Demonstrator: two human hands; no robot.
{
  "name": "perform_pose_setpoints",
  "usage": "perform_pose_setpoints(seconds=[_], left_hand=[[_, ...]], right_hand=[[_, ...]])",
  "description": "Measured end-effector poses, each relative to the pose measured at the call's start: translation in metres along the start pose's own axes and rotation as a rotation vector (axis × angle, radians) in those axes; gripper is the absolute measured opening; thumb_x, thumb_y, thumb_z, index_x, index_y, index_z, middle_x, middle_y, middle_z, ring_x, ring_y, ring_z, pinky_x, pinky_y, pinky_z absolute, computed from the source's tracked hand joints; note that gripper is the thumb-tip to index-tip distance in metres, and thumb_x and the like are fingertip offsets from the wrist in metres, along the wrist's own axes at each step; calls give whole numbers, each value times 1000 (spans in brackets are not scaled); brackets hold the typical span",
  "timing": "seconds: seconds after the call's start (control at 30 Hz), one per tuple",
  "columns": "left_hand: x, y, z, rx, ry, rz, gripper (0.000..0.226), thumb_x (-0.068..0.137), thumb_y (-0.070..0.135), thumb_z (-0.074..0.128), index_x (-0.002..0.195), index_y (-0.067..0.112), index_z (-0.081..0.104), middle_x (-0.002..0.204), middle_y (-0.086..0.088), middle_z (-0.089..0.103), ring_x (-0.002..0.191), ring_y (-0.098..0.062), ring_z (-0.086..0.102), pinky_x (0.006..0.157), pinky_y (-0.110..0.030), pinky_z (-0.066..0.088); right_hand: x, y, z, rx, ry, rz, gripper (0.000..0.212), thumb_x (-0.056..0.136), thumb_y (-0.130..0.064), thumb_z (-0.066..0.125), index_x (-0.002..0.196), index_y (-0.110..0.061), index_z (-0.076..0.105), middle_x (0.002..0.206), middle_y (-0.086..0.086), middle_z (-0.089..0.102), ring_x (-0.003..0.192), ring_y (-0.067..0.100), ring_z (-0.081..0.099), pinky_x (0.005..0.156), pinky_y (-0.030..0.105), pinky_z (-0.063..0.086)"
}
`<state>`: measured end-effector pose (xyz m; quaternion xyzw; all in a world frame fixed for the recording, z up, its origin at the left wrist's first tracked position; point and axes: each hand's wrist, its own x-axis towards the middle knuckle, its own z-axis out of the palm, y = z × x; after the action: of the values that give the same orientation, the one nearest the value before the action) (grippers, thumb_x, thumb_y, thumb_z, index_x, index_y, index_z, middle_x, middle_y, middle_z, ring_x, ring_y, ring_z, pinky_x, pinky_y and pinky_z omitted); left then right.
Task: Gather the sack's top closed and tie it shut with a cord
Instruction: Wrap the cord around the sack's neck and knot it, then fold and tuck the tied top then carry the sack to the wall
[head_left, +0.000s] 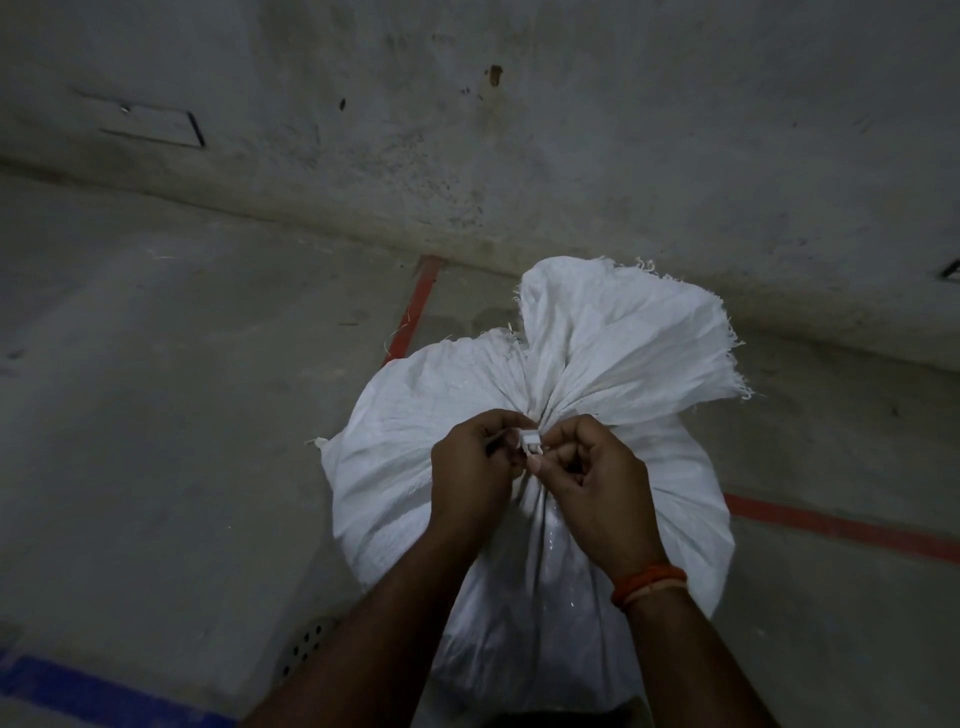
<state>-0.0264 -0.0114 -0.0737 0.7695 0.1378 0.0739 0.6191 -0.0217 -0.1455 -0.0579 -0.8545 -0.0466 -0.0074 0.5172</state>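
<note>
Head view, dim light. White woven sack (530, 467) stands full on the concrete floor (156, 415), near the foot of the wall (467, 130) that runs along the floor's far edge. Sack top is gathered into a tight neck; the loose fabric above the neck fans out toward the wall, with frayed threads along its cut edge.

Both hands meet at the near side of the neck. Left hand (475, 465): fingers curled closed, pinching a thin white cord (531, 442) that runs out between thumb and fingers. Right hand (592, 473): fingers also curled closed, thumb and forefinger pinched on the same cord just beside the left hand. Between the two hands a small white loop or knot of cord sits against the gathered fabric; cannot tell whether the knot is complete. An orange band (649, 584) circles the right wrist.

Floor markings: a red line (415, 312) runs from the wall's foot and passes behind the sack, showing again to the sack's right. A blue stripe (104, 691) lies at the near left corner. A round perforated drain cover (304, 642) shows just left of the left forearm.
</note>
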Motion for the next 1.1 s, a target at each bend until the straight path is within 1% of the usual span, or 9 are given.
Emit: perform_pose_setpoints(seconds=[0.13, 0.27, 0.4, 0.47, 0.6, 0.73, 0.9, 1.0, 1.1], left_hand=[[-2, 0, 2, 32, -38, 30, 29, 89, -1, 62, 97, 21, 78, 90, 5, 79, 85, -10, 75, 82, -42, 63], [-1, 0, 1, 30, -50, 31, 28, 88, -1, 62, 95, 22, 78, 88, 5, 79, 84, -10, 75, 81, -41, 63], [0, 4, -2, 61, -51, 58, 28, 87, -1, 63, 94, 22, 77, 84, 7, 77, 78, -5, 74, 77, -33, 63], [0, 4, -3, 39, -61, 44, 28, 86, -2, 63, 94, 21, 77, 84, 6, 78, 79, -6, 74, 77, -32, 64], [-2, 1, 0, -7, -77, 14, 28, 86, -3, 64, 96, 19, 78, 87, 3, 79, 83, -8, 75, 81, -34, 63], [-4, 1, -2, 3, -82, 2, 23, 89, 2, 65, 97, 20, 77, 87, 4, 79, 82, -7, 75, 79, -30, 62], [-7, 7, -4, 101, -193, -31, 15, 94, 19, 61, 96, 27, 74, 90, 9, 77, 84, 1, 69, 78, -21, 53], [-5, 8, -3, 200, -216, -13, 21, 94, 40, 61, 100, 26, 76, 90, 10, 76, 84, 3, 68, 81, -24, 52], [17, 14, -6, 333, -71, 112, 52, 85, 67, 50, 105, 26, 74, 98, 9, 74, 95, -6, 68, 87, -38, 58]], right_hand=[[1, 3, 0, 18, 24, 21, 20, 83, -11, 80, 97, -18, 69, 66, 5, 70, 72, 15, 71, 75, 24, 59], [2, 5, 1, 64, -7, 52, 19, 83, -12, 80, 97, -17, 69, 62, 0, 66, 64, 5, 66, 71, 19, 54], [4, 2, -9, 168, -109, 76, 19, 86, -8, 77, 103, -15, 72, 83, 2, 76, 84, 9, 74, 82, 23, 59], [5, 3, -9, 147, -75, 68, 21, 85, -7, 78, 103, -15, 72, 89, 1, 76, 89, 9, 74, 85, 23, 59], [2, 5, -1, 91, 52, 64, 21, 80, -6, 81, 97, -14, 70, 85, -3, 73, 83, 7, 71, 80, 19, 57], [1, 10, 5, 71, 77, 57, 18, 79, -6, 82, 88, -15, 69, 83, -1, 73, 84, 13, 72, 81, 26, 59], [4, 14, -1, 169, 28, 165, 14, 79, -10, 83, 82, -11, 69, 84, 3, 74, 81, 15, 70, 77, 25, 56], [5, 20, -4, 296, 125, 266, 12, 76, -17, 80, 81, -15, 69, 84, 2, 73, 82, 19, 68, 82, 38, 58], [12, 34, -9, 430, 259, 363, 49, 60, -46, 76, 101, -20, 68, 97, 6, 73, 88, 21, 67, 85, 44, 57]])
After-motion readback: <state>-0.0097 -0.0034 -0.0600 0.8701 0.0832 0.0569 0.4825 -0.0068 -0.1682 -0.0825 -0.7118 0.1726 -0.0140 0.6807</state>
